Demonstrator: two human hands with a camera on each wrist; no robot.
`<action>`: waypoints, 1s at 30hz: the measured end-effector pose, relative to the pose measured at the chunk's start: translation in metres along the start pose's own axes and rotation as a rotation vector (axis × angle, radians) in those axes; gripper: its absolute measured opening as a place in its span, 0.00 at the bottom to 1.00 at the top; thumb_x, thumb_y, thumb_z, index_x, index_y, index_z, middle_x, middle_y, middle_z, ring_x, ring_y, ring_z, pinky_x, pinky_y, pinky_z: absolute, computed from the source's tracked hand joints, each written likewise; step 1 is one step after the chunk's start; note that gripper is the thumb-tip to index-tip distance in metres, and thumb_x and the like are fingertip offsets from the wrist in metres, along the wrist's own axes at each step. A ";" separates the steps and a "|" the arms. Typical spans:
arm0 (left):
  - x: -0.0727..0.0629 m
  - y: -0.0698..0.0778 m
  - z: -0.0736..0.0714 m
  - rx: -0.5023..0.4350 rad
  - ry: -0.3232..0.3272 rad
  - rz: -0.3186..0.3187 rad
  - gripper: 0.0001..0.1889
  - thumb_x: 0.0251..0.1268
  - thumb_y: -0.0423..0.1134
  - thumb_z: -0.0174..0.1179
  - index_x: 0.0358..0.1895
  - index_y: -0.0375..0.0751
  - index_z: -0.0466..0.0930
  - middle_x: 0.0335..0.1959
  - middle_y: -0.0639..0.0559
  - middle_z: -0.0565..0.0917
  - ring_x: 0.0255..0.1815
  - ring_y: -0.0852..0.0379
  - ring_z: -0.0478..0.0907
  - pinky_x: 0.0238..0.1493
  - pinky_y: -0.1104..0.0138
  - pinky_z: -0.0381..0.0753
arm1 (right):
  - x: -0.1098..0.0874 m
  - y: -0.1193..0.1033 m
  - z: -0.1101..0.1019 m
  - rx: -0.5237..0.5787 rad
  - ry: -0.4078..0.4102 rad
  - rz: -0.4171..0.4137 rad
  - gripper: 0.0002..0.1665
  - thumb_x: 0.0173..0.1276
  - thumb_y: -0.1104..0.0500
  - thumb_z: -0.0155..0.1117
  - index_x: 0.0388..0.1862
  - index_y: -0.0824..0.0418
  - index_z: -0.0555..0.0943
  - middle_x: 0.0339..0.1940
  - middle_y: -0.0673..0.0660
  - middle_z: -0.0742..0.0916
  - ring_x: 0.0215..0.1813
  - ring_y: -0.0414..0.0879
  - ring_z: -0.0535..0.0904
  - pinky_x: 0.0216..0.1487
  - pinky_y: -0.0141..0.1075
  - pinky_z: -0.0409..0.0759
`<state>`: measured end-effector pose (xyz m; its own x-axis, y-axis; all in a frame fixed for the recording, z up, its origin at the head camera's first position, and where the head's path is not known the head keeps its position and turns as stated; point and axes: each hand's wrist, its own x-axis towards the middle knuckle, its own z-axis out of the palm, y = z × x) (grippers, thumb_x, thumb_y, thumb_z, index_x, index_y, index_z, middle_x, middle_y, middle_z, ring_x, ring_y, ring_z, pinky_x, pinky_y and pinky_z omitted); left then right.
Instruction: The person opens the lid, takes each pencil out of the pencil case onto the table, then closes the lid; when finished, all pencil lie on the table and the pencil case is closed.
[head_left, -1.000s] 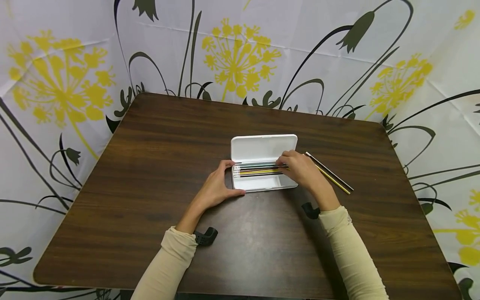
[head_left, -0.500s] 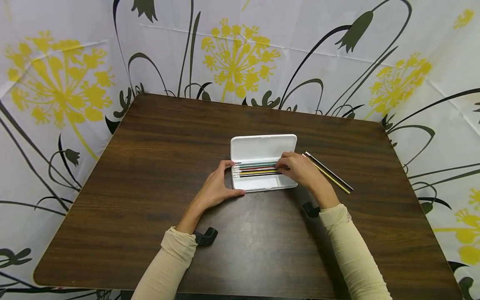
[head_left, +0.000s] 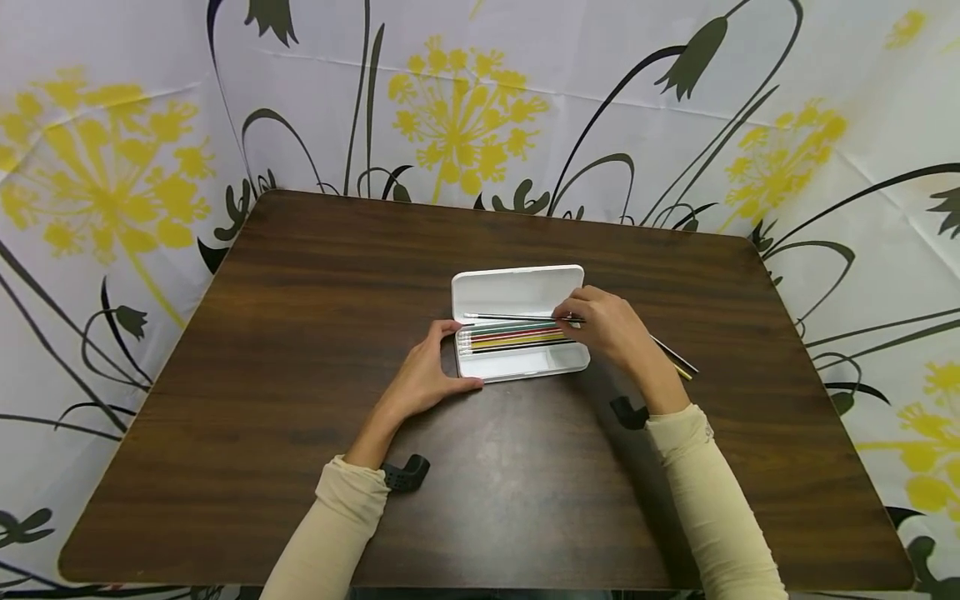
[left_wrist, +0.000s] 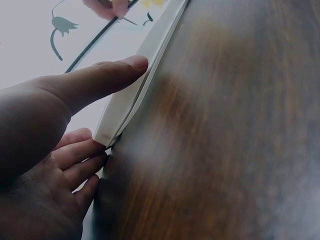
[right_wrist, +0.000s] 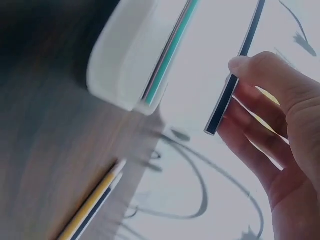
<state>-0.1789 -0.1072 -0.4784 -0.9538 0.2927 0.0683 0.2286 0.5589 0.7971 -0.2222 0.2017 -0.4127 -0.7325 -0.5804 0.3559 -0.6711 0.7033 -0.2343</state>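
Observation:
A white pencil case (head_left: 510, 365) lies with its lid raised on the table. Several pencils (head_left: 517, 337) in green, red, yellow and black lie side by side inside, white ends to the left. My left hand (head_left: 416, 379) grips the case's left end, thumb on the front wall (left_wrist: 125, 107) and fingers round the back corner. Thumb and fingers of my right hand (head_left: 611, 325) pinch a dark pencil (right_wrist: 225, 102) near its right end. Held level, this pencil is above the row and overlaps the lid in the head view.
Two loose pencils (right_wrist: 95, 200), one yellow and one black, lie on the table right of the case, partly behind my right forearm in the head view. The brown wooden table (head_left: 300, 292) backs onto a flower-printed cloth (head_left: 600, 83).
My right hand has lifted a dark pencil from the row in the case, moving slightly up and back with it. The left hand keeps its hold on the case.

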 end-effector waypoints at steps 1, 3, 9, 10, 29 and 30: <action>0.000 -0.001 0.000 -0.001 0.001 -0.002 0.50 0.43 0.52 0.79 0.68 0.43 0.59 0.67 0.45 0.70 0.67 0.47 0.66 0.64 0.52 0.64 | -0.005 0.003 -0.001 0.012 0.009 0.005 0.08 0.57 0.66 0.75 0.36 0.57 0.88 0.35 0.50 0.85 0.36 0.44 0.79 0.36 0.41 0.77; -0.001 -0.002 -0.001 0.000 0.004 -0.004 0.50 0.43 0.52 0.79 0.68 0.43 0.59 0.67 0.45 0.70 0.67 0.47 0.66 0.64 0.52 0.64 | -0.018 0.013 -0.006 0.023 0.036 0.026 0.09 0.55 0.67 0.75 0.36 0.58 0.88 0.34 0.50 0.85 0.35 0.46 0.80 0.36 0.41 0.77; -0.002 -0.001 -0.004 0.002 0.001 0.004 0.50 0.43 0.52 0.79 0.68 0.42 0.58 0.67 0.44 0.70 0.67 0.46 0.67 0.64 0.52 0.64 | -0.077 0.054 -0.033 -0.023 0.085 0.159 0.10 0.54 0.69 0.76 0.36 0.60 0.87 0.32 0.53 0.86 0.32 0.49 0.82 0.34 0.45 0.77; -0.002 0.000 -0.005 0.003 0.001 0.004 0.50 0.43 0.52 0.79 0.68 0.42 0.58 0.67 0.44 0.70 0.67 0.46 0.67 0.64 0.52 0.64 | -0.087 0.060 -0.037 -0.032 0.081 0.199 0.10 0.54 0.69 0.76 0.36 0.61 0.87 0.31 0.53 0.86 0.31 0.49 0.82 0.33 0.46 0.78; 0.002 -0.002 0.001 0.005 -0.005 0.007 0.50 0.44 0.54 0.78 0.68 0.44 0.58 0.67 0.45 0.70 0.68 0.47 0.66 0.65 0.52 0.63 | -0.116 0.098 -0.044 -0.047 -0.007 0.481 0.06 0.60 0.67 0.71 0.38 0.64 0.87 0.32 0.59 0.86 0.34 0.54 0.82 0.38 0.52 0.77; 0.003 -0.002 0.001 0.005 -0.008 0.008 0.50 0.44 0.54 0.78 0.69 0.44 0.58 0.67 0.45 0.70 0.68 0.47 0.66 0.65 0.52 0.63 | -0.117 0.099 -0.043 -0.047 -0.019 0.492 0.06 0.61 0.67 0.71 0.38 0.64 0.87 0.32 0.59 0.86 0.35 0.55 0.82 0.38 0.52 0.76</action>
<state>-0.1814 -0.1063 -0.4804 -0.9503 0.3033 0.0702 0.2374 0.5601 0.7937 -0.1982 0.3572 -0.4391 -0.9636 -0.1815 0.1964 -0.2391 0.9134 -0.3293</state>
